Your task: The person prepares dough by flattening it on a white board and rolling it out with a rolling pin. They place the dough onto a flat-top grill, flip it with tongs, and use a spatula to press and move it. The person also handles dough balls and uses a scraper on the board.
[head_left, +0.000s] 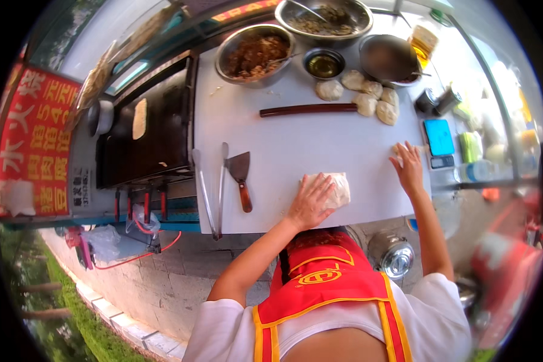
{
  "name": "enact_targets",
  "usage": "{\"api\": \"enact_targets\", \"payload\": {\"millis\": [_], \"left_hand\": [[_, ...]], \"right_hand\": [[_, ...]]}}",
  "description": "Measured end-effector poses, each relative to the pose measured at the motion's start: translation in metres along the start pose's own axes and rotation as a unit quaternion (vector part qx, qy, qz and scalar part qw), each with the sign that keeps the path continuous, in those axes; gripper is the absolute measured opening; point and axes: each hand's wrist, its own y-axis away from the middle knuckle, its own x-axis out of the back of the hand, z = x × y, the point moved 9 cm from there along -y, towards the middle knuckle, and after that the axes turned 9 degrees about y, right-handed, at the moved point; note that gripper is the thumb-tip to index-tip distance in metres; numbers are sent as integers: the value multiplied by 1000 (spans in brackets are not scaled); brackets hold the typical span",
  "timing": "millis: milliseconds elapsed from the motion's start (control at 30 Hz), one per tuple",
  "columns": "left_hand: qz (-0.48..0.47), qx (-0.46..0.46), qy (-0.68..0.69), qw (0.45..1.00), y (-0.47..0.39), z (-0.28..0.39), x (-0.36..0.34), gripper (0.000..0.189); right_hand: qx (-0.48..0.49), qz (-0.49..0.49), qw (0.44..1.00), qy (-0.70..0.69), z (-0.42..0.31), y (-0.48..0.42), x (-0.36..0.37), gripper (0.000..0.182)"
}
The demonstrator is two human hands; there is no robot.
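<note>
A squarish piece of pale dough [341, 192] lies near the front edge of the white work table [271, 145]. My left hand [313, 199] rests flat on it, fingers spread, covering its left part. Towards the table's right edge, my right hand [407, 168] has its fingers apart and grips nothing that I can see. A small pale bit [395, 148], perhaps dough, shows by its fingertips. Beyond the hands lies a dark wooden rolling stick [307, 110], with several round dough balls [366, 104] at its right end.
Metal tongs [203, 194] and a wooden-handled scraper [240, 176] lie left. Beyond stands a black griddle [163, 122] holding a flat dough strip [140, 118]. Bowls of filling [258, 54] and an oil bowl [323, 64] line the back. A digital scale [439, 138] sits right.
</note>
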Motion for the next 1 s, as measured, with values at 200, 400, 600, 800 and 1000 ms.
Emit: {"api": "enact_targets", "payload": {"millis": [200,400,600,800,1000], "left_hand": [[133,81,40,987,-14,-16,16,66],[126,139,0,982,11,-26,-5,75],[73,151,-58,984,14,-35,-24,83],[38,158,-30,986,8,-27,-16,84],[-3,114,-30,993,9,-27,-20,82]], "right_hand": [[-4,-52,998,-20,-59,-5,9,54],[283,-185,938,-72,-233,52,-32,98],[323,-168,931,-14,-219,56,-55,96],[326,-196,925,-30,-212,51,-38,102],[268,-240,930,-76,-181,49,-42,117]]}}
